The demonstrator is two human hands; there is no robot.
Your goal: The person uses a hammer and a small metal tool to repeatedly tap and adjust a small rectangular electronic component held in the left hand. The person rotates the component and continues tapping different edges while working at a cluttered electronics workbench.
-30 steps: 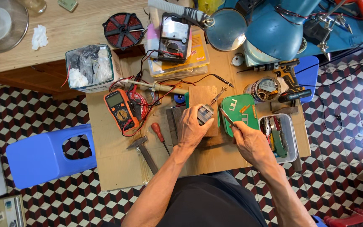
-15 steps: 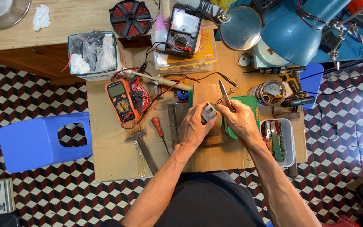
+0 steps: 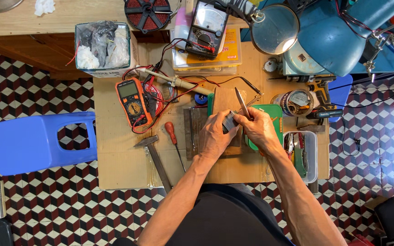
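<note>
Matt cardboard mat (image 3: 124, 164), glossy, probably plastic stool (image 3: 28, 141)

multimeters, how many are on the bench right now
2. An orange digital multimeter lies left of the hands, beside the red-handled screwdriver. A dark analog multimeter sits at the top on a yellow case. Clutter may hide others.

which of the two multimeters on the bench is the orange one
The multimeter lying left of the hands has the orange case; the other meter, near the top edge, is dark with a pale dial face.
</note>
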